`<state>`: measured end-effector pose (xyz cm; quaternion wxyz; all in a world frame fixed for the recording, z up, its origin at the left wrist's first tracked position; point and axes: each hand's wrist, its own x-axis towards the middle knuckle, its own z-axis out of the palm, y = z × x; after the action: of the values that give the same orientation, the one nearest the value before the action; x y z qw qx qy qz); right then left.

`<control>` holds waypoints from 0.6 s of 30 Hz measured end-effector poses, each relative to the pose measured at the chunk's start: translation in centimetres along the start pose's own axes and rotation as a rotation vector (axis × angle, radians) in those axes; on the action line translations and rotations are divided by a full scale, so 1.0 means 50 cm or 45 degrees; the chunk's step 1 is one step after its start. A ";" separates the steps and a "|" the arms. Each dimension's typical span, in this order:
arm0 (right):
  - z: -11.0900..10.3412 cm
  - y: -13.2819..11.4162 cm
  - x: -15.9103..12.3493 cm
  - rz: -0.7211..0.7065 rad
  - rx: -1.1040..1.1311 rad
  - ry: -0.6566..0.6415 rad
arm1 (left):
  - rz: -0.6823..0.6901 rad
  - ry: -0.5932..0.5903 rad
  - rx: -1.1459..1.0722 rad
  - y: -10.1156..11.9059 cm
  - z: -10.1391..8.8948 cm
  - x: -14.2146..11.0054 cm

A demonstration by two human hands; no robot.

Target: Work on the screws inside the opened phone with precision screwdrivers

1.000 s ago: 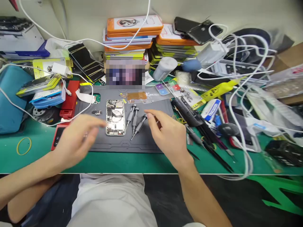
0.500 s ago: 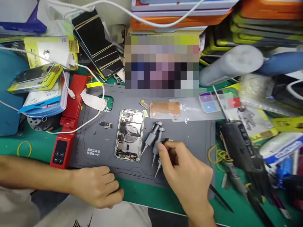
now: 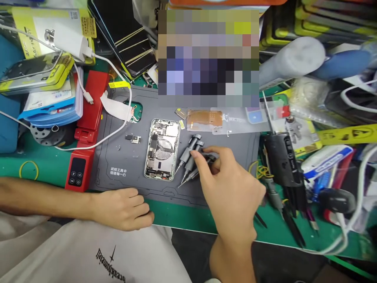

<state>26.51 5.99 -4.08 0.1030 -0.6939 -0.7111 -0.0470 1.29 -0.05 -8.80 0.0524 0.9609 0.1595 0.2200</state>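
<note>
My right hand [image 3: 234, 186] pinches among several small grey precision screwdrivers [image 3: 185, 156], thumb and curled fingers around their handles. They lie side by side on the dark grey mat [image 3: 118, 184], tips toward the lower left. Just left of them is an opened smartphone [image 3: 161, 153], its battery bay, boards and internal parts exposed. My left hand [image 3: 125, 210] rests closed on the near edge of the mat, and nothing shows in it. A small metal phone part [image 3: 133, 138] lies on the mat left of the phone, with tiny pieces below it.
A red device with a touch panel [image 3: 77, 173] stands at left, crossed by a white cable [image 3: 129, 102]. An orange-brown film [image 3: 205, 119] lies behind the screwdrivers. At right stand a black tool holder [image 3: 282, 157] and yellow rubber bands [image 3: 260, 169]. Part of the back is pixelated.
The screwdrivers have been drawn closer together and shifted slightly left by my right hand. The view has tilted lower. My left hand stays closed at the mat's edge.
</note>
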 end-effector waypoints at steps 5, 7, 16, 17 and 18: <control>0.011 -0.006 -0.011 0.150 0.115 -0.036 | 0.015 0.041 0.013 0.001 0.008 -0.002; 0.015 -0.005 -0.018 0.203 0.195 -0.042 | 0.017 0.059 0.024 0.002 0.013 -0.001; 0.020 0.020 -0.018 0.181 0.410 -0.060 | 0.042 0.066 0.115 0.003 -0.024 0.019; 0.020 0.022 -0.017 0.134 0.385 -0.045 | 0.057 0.106 0.199 -0.001 -0.037 0.023; 0.021 0.024 -0.017 0.090 0.361 -0.031 | 0.061 0.105 0.295 -0.007 -0.049 0.026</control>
<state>27.64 5.43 -5.39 0.1929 -0.6976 -0.6869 0.0660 1.22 0.79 -6.12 -0.0709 0.9542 0.1627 0.2409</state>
